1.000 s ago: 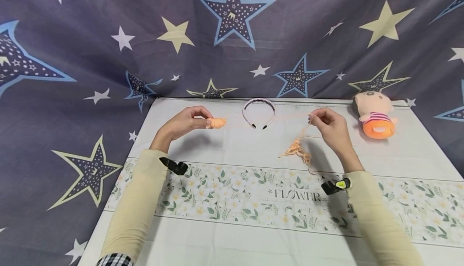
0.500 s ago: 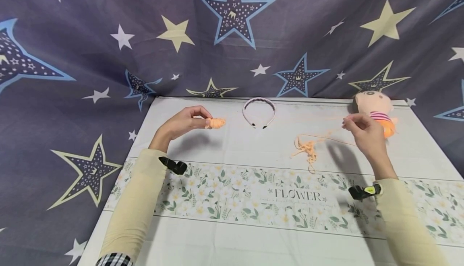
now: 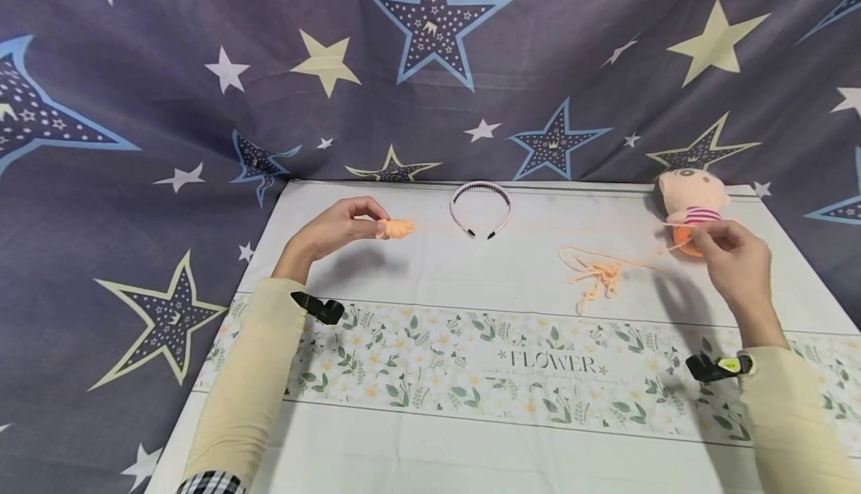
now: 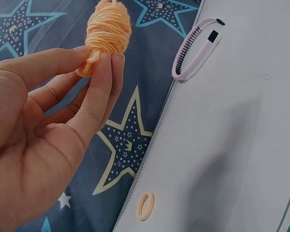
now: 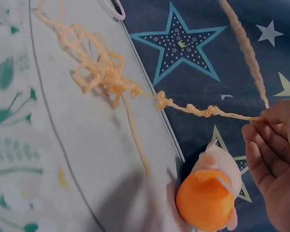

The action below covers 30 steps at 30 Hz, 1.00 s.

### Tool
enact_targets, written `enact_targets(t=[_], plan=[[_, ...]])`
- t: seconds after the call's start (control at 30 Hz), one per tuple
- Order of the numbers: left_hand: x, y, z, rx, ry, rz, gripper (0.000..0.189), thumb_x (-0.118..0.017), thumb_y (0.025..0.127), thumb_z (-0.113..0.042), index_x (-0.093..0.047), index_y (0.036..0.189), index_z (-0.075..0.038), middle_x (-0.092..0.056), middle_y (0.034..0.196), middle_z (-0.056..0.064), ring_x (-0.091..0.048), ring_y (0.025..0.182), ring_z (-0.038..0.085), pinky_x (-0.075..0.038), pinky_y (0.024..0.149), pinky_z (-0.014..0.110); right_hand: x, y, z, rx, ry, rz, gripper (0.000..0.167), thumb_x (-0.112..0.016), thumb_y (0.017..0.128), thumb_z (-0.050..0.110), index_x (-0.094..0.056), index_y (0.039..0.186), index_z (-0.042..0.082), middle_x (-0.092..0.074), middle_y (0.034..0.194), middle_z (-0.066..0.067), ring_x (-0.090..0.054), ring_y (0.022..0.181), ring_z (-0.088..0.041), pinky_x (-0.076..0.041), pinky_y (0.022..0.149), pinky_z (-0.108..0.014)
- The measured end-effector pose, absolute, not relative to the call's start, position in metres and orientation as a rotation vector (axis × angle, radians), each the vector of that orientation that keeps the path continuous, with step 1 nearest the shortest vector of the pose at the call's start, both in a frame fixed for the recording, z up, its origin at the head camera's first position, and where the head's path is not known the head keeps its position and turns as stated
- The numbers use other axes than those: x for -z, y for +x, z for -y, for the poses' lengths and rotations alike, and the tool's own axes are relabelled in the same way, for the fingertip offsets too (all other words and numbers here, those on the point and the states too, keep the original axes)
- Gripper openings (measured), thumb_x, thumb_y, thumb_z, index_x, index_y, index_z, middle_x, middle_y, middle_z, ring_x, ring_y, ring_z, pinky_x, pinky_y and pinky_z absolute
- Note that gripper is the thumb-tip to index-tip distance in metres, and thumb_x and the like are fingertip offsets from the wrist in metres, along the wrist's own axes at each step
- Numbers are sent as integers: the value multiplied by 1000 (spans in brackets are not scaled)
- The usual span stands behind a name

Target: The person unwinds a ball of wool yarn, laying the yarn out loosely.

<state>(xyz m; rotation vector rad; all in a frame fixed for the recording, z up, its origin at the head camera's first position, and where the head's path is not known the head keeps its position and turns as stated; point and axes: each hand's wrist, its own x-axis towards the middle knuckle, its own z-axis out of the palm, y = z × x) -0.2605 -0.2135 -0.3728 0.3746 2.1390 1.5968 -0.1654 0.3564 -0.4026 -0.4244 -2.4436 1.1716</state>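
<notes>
My left hand (image 3: 339,226) pinches a small wound bundle of orange yarn (image 4: 108,29) by one end, between thumb and fingertips, above the table. A thin strand runs across from the bundle to my right hand (image 3: 736,262), which pinches it between thumb and fingers at the right. From the right fingertips a knotted length of yarn leads down to a loose tangle of yarn (image 5: 104,72). In the head view that tangle (image 3: 605,273) lies right of centre, with a looping strand beside it.
A pink headband (image 3: 480,186) with dark teeth lies at the back middle. Behind my right hand sits a plush doll (image 3: 693,191) in orange and stripes. A small peach ring (image 4: 145,207) shows in the left wrist view. A starry curtain (image 3: 430,128) hangs behind the table.
My right hand has moved well to the right, drawing the strand out longer. The yarn tangle has shifted right and hangs less. My left hand stays almost in place with the bundle.
</notes>
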Motion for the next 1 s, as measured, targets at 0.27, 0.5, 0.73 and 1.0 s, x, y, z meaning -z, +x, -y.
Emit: enact_targets(t=[0.27, 0.5, 0.73, 1.0], plan=[[371, -259, 213, -1564, 394, -2180, 19, -66, 90, -11, -60, 105, -2, -58, 108, 9, -62, 96, 20, -53, 88, 33, 413, -159, -361, -1078, -250, 2639, 27, -58, 95, 28, -64, 103, 3, -52, 72, 35, -49, 70, 10, -40, 57, -12], [371, -259, 209, -1598, 395, -2143, 19, -66, 90, -10, -60, 105, -1, -58, 108, 11, -62, 96, 21, -53, 88, 34, 425, -163, -351, -955, 20, 2759, 20, -61, 93, 17, -66, 99, -2, -69, 82, -8, -46, 67, 18, -41, 55, -10], [369, -258, 204, -1619, 416, -2113, 18, -65, 90, -9, -60, 104, 0, -60, 105, 10, -63, 94, 20, -53, 87, 33, 436, -172, -332, -938, 169, 2842, 16, -62, 92, 13, -66, 95, -2, -67, 86, -18, -50, 67, 5, -43, 56, -17], [368, -257, 200, -1584, 419, -2138, 17, -66, 89, -9, -61, 104, -2, -60, 105, 10, -63, 94, 21, -53, 86, 33, 429, -177, -314, -909, 197, 2837, 14, -61, 93, 15, -66, 95, 2, -67, 84, -14, -52, 68, -3, -43, 56, -19]])
